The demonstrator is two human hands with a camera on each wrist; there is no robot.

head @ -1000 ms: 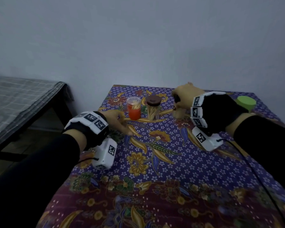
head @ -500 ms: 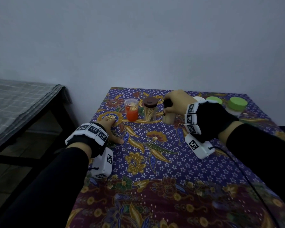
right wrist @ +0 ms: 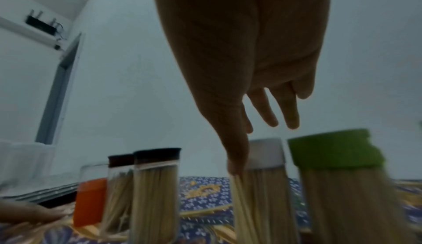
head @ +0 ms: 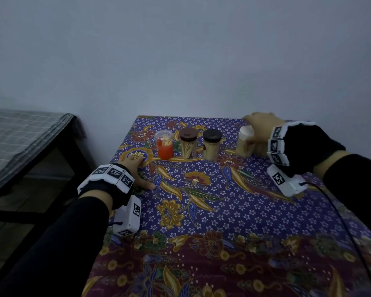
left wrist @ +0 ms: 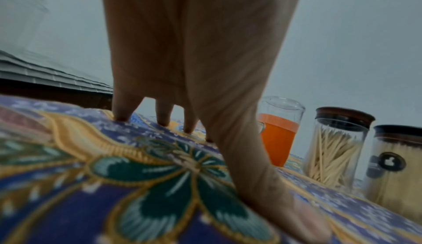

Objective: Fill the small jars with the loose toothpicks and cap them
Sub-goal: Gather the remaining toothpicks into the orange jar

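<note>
Four jars stand in a row at the far side of the table. The orange jar (head: 164, 144) has a clear lid, and a brown-lidded jar (head: 188, 145) is partly full of toothpicks. A dark-lidded jar (head: 211, 147) and a white-lidded jar (head: 245, 143) are packed full. My right hand (head: 258, 127) reaches over the white-lidded jar (right wrist: 266, 166), its thumb (right wrist: 236, 157) touching the jar's side and its fingers straight. A green-lidded jar (right wrist: 335, 155) full of toothpicks stands just right of it. My left hand (head: 137, 170) lies flat on the cloth, left of the orange jar (left wrist: 277, 139), holding nothing.
A flowered batik cloth (head: 201, 211) covers the table, and the wall is right behind the jars. A second table with a checked cloth (head: 19, 136) stands to the left across a gap. A black cable (head: 341, 215) trails from my right wrist over the table.
My right hand has set the dark-lidded jar down beside the brown-lidded one and moved right to the white-lidded jar. My left hand has settled flat on the cloth.
</note>
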